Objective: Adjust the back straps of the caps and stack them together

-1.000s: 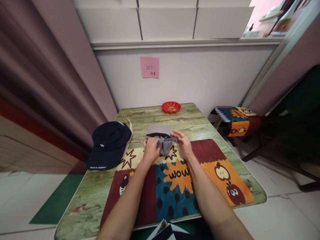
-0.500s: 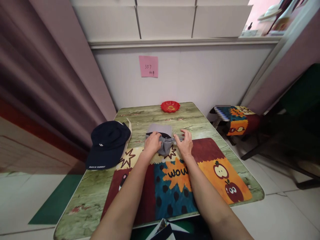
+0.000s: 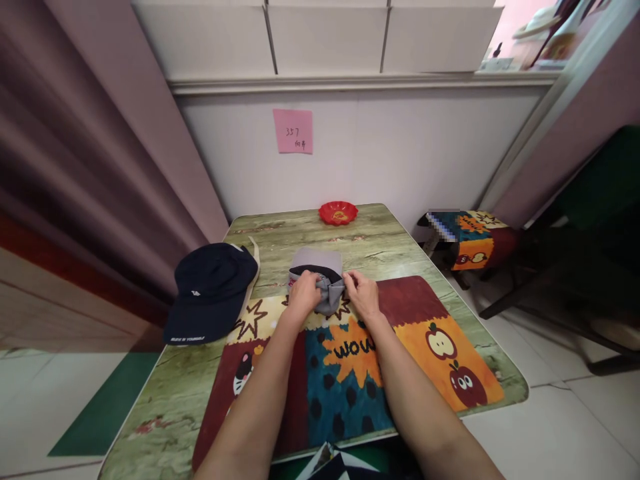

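Note:
A grey cap (image 3: 316, 258), partly folded in on itself, lies at the back edge of the colourful mat (image 3: 350, 400), its brim pointing away from me and its dark inside showing. My left hand (image 3: 305, 293) is closed on the cap's near left edge. At the right side, my right hand (image 3: 361, 292) pinches the grey fabric between thumb and fingers. On the table's left edge sits a navy cap (image 3: 213, 283) with small white lettering on its brim and a pale strap.
A red scalloped dish (image 3: 339, 213) stands at the back of the wood-patterned table (image 3: 280, 230). A pink note (image 3: 293, 132) is on the wall. A stool (image 3: 473, 240) with a similar mat stands at the right, a curtain at the left.
My right hand has moved left and closed on the grey fabric, having been more spread before. The grey cap's dark opening shows wider. The view has shifted slightly.

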